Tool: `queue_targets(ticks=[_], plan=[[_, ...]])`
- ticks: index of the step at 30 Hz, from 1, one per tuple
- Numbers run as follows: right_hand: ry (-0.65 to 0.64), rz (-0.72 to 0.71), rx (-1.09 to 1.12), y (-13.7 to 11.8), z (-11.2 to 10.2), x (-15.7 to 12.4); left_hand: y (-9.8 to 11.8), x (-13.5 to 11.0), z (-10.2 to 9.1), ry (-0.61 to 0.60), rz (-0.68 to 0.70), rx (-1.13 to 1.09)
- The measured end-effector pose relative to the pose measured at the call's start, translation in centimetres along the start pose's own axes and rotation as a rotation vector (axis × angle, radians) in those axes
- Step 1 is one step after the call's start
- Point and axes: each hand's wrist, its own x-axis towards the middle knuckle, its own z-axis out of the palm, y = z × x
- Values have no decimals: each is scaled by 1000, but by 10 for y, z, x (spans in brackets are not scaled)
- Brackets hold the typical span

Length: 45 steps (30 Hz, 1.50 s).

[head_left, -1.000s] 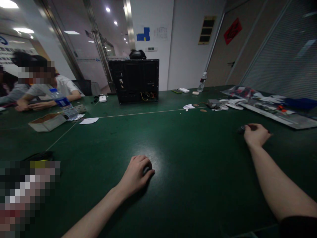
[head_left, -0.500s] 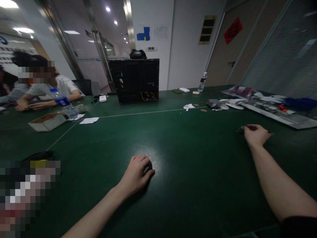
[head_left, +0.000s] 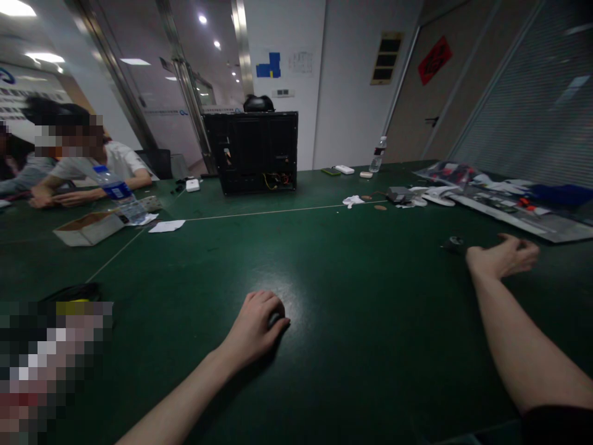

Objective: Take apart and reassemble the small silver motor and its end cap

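My left hand (head_left: 260, 321) rests on the green table (head_left: 343, 346) near the middle, its fingers and thumb closed round a small dark rounded thing (head_left: 274, 319). Most of that thing is hidden under the fingers, so its kind does not show. Further off on the right, my right hand (head_left: 503, 256) is just above or on the table, fingers apart and pointing right, with nothing visible in them. Just left of its wrist lies a small dark cylindrical part (head_left: 454, 244) with a round end face, apart from the hand.
A black panel-backed case (head_left: 259, 151) with exposed wires stands at the back. Electronic parts on a white board (head_left: 542, 222) lie at the right. At the left are an open box (head_left: 88, 230), a water bottle (head_left: 118, 193) and a seated person (head_left: 125, 164). Another bottle (head_left: 378, 154) stands behind.
My right hand has moved right, off the small dark cylindrical part, which is now uncovered. Its fingers have opened. My left hand has stayed where it was.
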Motion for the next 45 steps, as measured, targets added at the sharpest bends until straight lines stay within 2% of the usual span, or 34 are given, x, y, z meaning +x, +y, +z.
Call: queue_targets(ticks=[3, 6, 9, 12, 14, 16, 18, 21, 23, 25, 27, 29, 32, 36, 41, 45], plan=[[-56, 231, 20, 4, 5, 4, 1, 0, 0, 3, 5, 4], [-89, 294, 31, 3, 6, 4, 1, 0, -1, -4, 2, -1], [-76, 291, 39, -4, 0, 3, 1, 0, -2, -7, -8, -3], [-49, 207, 54, -23, -8, 3, 1, 0, -2, -9, -5, 0], [-50, 115, 75, -44, -14, 2, 1, 1, -2, -13, -8, -4], [-77, -29, 132, -73, -22, -7, 1, 1, -3, -16, -20, -12], [-133, -235, 262, -108, -34, -27, 2, 1, -3, -22, -29, -21], [-322, -440, 518, -163, -60, -77, 2, 2, -3, -18, -30, -24], [-543, -509, 674, -194, -82, -117, 2, 3, -2, -14, -27, -19], [-822, -565, 804, -215, -105, -156, 1, 3, -1, -15, -23, -15], [-1107, -622, 887, -226, -125, -189, 1, 4, 1, -12, -17, -10], [-1329, -680, 929, -229, -142, -215, 0, 4, 3, 2, -11, -3], [-1557, -750, 960, -228, -159, -242, -1, 3, 5, 31, -1, 5], [-1670, -777, 1003, -227, -168, -258, -1, 1, 4, 36, 23, -13], [-1660, -760, 1009, -225, -167, -262, 0, 0, 2, 21, 18, -33], [-1638, -806, 1009, -221, -164, -263, 1, 1, 2, 16, 19, -40]])
